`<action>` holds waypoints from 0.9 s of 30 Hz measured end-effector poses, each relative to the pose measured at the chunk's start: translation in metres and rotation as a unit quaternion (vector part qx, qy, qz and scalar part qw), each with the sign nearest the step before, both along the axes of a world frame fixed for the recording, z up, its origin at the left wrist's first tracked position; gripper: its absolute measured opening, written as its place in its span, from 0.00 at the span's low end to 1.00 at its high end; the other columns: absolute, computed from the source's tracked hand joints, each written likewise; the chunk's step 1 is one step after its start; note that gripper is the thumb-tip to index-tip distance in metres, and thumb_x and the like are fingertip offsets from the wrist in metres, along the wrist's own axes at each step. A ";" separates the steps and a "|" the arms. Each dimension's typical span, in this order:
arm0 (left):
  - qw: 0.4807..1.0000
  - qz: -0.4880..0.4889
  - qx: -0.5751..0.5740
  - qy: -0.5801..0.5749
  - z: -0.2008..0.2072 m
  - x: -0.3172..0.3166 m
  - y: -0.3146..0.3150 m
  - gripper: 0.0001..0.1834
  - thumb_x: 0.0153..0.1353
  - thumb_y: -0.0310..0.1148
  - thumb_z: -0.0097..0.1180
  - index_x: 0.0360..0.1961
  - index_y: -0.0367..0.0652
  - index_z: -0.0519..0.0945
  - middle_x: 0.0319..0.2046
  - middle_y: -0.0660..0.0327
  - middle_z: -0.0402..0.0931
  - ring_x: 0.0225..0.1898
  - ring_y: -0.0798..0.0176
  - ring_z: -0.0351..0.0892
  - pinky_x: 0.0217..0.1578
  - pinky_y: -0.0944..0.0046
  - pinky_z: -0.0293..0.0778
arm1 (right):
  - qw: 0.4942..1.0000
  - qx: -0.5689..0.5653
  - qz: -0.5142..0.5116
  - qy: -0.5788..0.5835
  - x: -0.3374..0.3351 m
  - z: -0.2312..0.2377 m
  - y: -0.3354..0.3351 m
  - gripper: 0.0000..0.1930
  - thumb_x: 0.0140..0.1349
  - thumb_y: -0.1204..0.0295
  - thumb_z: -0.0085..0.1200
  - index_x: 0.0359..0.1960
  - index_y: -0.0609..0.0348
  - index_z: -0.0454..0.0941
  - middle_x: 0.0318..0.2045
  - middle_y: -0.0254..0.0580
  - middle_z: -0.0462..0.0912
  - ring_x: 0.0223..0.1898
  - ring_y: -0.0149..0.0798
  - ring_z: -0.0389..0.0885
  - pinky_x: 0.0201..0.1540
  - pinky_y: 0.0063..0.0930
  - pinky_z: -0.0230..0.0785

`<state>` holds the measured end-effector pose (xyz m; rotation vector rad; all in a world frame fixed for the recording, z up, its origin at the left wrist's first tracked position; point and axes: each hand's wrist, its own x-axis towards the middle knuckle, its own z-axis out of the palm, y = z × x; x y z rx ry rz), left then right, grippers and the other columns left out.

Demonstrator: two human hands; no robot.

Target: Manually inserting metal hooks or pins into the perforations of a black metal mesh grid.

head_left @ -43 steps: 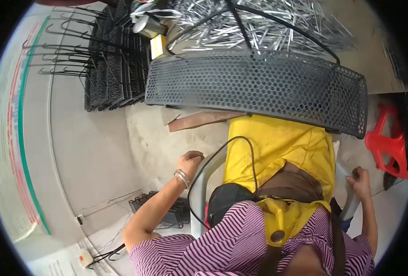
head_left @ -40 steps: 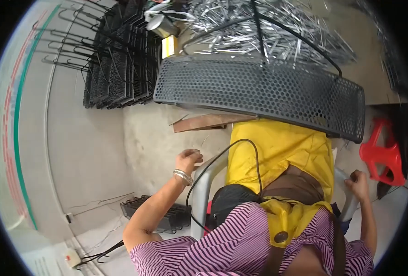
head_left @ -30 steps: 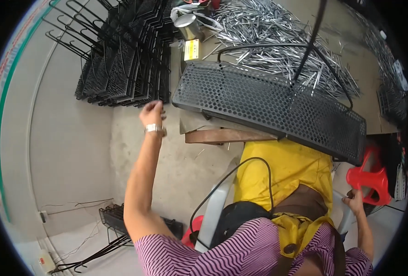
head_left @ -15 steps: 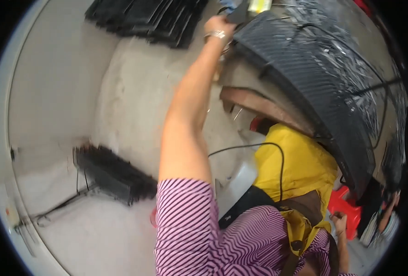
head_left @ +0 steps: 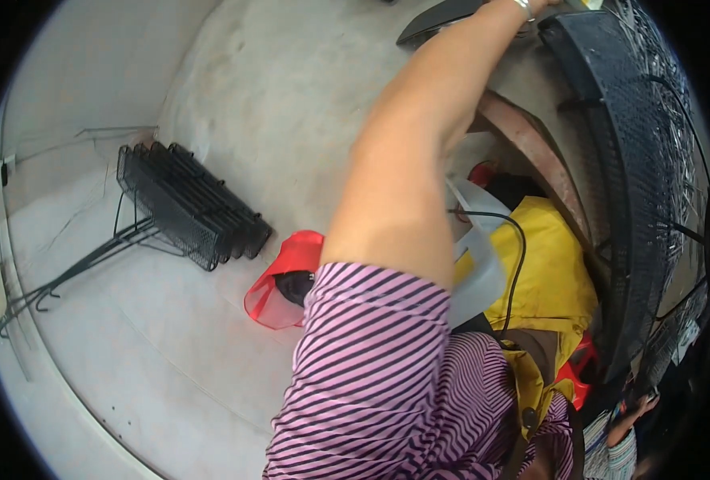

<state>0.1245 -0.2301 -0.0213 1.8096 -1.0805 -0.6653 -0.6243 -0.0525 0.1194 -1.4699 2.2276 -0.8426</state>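
head view | my left hand reaches up to the frame's top edge at the black perforated tray, fingers cut off, so I cannot tell its grip | my right hand sits low at lower right, small and dim, grip unclear | red face shield lies on the floor beside stacked black wire racks

The single head view looks down steeply and twisted to the person's left, close over the striped sleeve and raised left arm; concrete floor fills the left, the black mesh tray curves along the right rim
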 end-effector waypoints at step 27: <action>0.849 -0.051 0.378 -0.365 0.089 0.071 0.031 0.14 0.43 0.28 0.46 0.30 0.28 0.75 0.27 0.41 0.75 0.29 0.46 0.78 0.31 0.54 0.75 | 0.914 0.404 0.020 0.039 0.047 -0.099 0.155 0.19 0.35 0.70 0.64 0.27 0.69 0.71 0.25 0.43 0.73 0.27 0.38 0.72 0.32 0.28 0.66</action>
